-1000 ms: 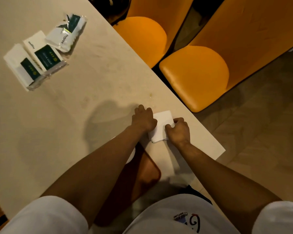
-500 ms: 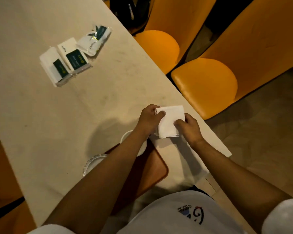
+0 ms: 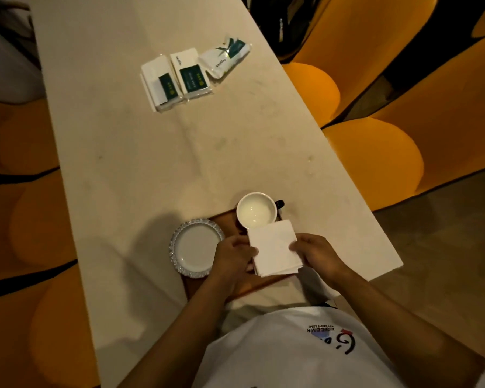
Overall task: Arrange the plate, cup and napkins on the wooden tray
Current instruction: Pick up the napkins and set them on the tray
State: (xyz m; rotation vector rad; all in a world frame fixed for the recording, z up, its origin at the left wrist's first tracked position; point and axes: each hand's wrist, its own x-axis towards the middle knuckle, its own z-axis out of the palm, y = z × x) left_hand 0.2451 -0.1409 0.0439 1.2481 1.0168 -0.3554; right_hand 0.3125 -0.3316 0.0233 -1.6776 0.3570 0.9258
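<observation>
A folded white napkin stack is held over the wooden tray, just in front of the white cup. My left hand grips the napkins' left edge and my right hand grips their right edge. The cup stands at the tray's far right corner, its dark handle pointing right. A small white plate with a ribbed rim rests on the tray's left side and overhangs onto the table. Most of the tray is hidden under my hands and the napkins.
Three tissue packs with green labels lie farther up the pale table. Orange seats stand close along the table's right edge, and orange seating runs along the left. The table's near right corner is beside my right wrist.
The napkins were lifted off the table near its right edge and carried left over the tray. The view swung, bringing the cup and plate into sight.
</observation>
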